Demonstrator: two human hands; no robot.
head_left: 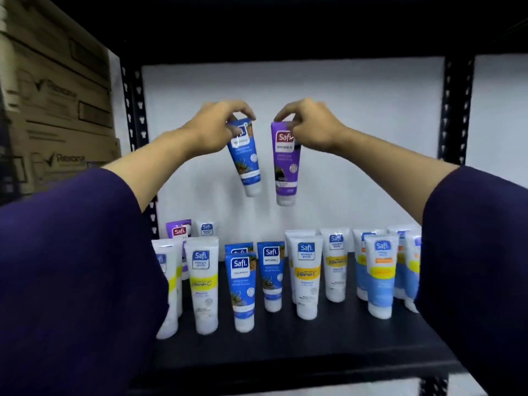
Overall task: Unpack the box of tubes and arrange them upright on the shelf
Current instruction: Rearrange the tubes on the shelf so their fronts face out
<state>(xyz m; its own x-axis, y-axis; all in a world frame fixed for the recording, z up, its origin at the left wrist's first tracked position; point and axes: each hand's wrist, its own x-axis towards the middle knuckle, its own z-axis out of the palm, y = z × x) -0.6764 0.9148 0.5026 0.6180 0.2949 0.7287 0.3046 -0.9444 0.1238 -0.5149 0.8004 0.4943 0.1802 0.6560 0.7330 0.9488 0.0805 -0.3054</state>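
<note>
My left hand [217, 124] pinches the crimped top of a blue tube [246, 164], which hangs cap down and slightly tilted above the shelf. Beside it, my right hand [307, 124] pinches the top of a purple tube [286, 167], also hanging cap down. Both tubes are in the air, well above the black shelf [314, 341]. On the shelf several tubes stand upright on their caps: white ones with yellow bands [204, 284], blue ones [241, 290], white ones with light blue bands [380, 278], and a purple one [178, 228] at the back left.
Black perforated shelf posts rise at the left [134, 110] and right [455, 110]. A shelf board [285, 27] closes the space overhead. Stacked cardboard cartons [54, 90] stand to the left of the rack. A white wall lies behind the shelf.
</note>
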